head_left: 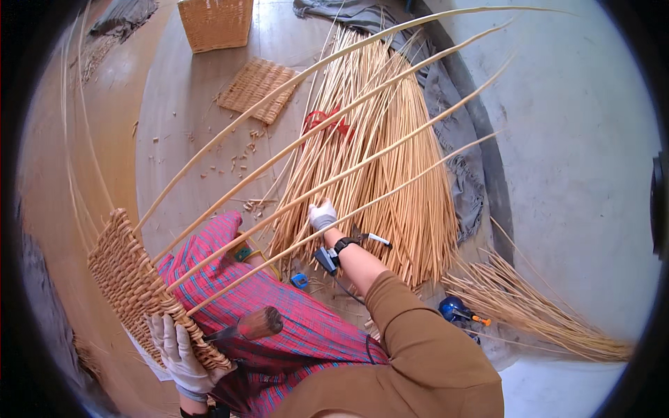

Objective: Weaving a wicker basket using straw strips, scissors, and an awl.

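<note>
In my gloved left hand (178, 355) is a partly woven wicker panel (125, 268), its fingers over the edge and several long rods rising from it. A wooden-handled metal tool (258, 322) sticks out from the panel beside that hand. My gloved right hand (322, 214) reaches into a big pile of pale rods (411, 167), fingers curled; what they grip is too small to make out. A white-handled cutting tool (378, 239) lies just right of my wrist, and a small blue object (300, 280) lies below it.
A wicker basket (214, 24) and a flat woven square (254, 87) are at the back. A red tie (327, 122) crosses the pile, on grey cloth (463, 181). A loose rod bundle (529, 313) and blue bottle (453, 308) lie to the right. Plaid cloth (293, 334) covers my lap.
</note>
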`<action>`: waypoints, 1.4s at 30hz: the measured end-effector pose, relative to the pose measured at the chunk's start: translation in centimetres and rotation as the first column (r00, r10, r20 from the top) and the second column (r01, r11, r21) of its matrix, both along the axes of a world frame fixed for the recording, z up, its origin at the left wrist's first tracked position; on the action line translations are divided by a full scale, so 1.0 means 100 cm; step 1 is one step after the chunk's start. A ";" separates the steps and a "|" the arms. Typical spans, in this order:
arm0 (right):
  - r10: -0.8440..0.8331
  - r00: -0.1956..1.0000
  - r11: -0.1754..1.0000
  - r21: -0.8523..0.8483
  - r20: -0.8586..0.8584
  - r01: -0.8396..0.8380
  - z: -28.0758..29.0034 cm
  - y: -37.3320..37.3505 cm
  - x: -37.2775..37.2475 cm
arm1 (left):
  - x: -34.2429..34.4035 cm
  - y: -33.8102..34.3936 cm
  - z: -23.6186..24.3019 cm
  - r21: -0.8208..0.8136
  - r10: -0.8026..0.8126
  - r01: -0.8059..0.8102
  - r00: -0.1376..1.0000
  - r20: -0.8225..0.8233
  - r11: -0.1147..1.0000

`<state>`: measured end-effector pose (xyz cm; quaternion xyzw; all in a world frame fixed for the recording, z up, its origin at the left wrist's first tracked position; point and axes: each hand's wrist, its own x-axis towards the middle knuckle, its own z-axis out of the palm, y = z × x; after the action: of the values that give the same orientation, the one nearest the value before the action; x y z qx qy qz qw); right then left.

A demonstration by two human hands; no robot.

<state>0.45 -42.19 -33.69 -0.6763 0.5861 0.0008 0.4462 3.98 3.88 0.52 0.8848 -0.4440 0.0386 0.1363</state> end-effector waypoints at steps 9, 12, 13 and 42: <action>0.459 0.888 0.815 -0.390 -0.017 -0.429 0.036 0.004 0.011 | 0.005 -0.004 -0.001 -0.016 -0.038 0.037 0.999 -0.022 0.999; 0.552 0.821 0.782 -0.249 -0.148 -0.571 0.031 0.018 0.032 | 0.003 -0.004 0.001 -0.014 -0.021 0.021 0.999 -0.026 1.000; 0.558 0.797 0.784 -0.169 -0.234 -0.598 0.032 0.021 0.041 | 0.002 -0.004 0.002 -0.019 -0.016 0.016 0.999 -0.029 1.000; 0.491 0.867 0.841 -0.213 -0.091 -0.498 0.037 -0.003 -0.041 | 0.002 0.000 -0.002 -0.029 -0.016 0.016 1.000 -0.008 0.999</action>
<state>-3.66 -42.48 -30.00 -0.8512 0.3952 0.0592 0.3402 4.15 3.86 0.34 0.8792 -0.4500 0.0404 0.1513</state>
